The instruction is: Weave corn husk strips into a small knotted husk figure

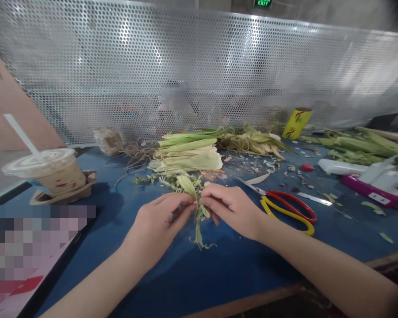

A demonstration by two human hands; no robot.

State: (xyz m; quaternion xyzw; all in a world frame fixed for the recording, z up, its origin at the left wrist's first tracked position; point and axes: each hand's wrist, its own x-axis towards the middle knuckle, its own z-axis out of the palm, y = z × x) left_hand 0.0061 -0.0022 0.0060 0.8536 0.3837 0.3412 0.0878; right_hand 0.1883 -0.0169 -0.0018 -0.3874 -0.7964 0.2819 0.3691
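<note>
A small bundle of green corn husk strips hangs between my two hands, above the blue table. My left hand pinches it from the left, thumb and index finger pressed together. From the right, my right hand grips the same bundle, its fingers curled close to the left fingertips. One broader husk piece sticks up over the fingers. Just beyond lies a stack of flat pale-green corn husks. Scissors with red and yellow handles rest to the right of my right hand.
A lidded drink cup with a straw stands at left in a cardboard holder. Twine, dried husks, a yellow tube, a blade and a purple power strip lie around. A perforated metal screen rises behind.
</note>
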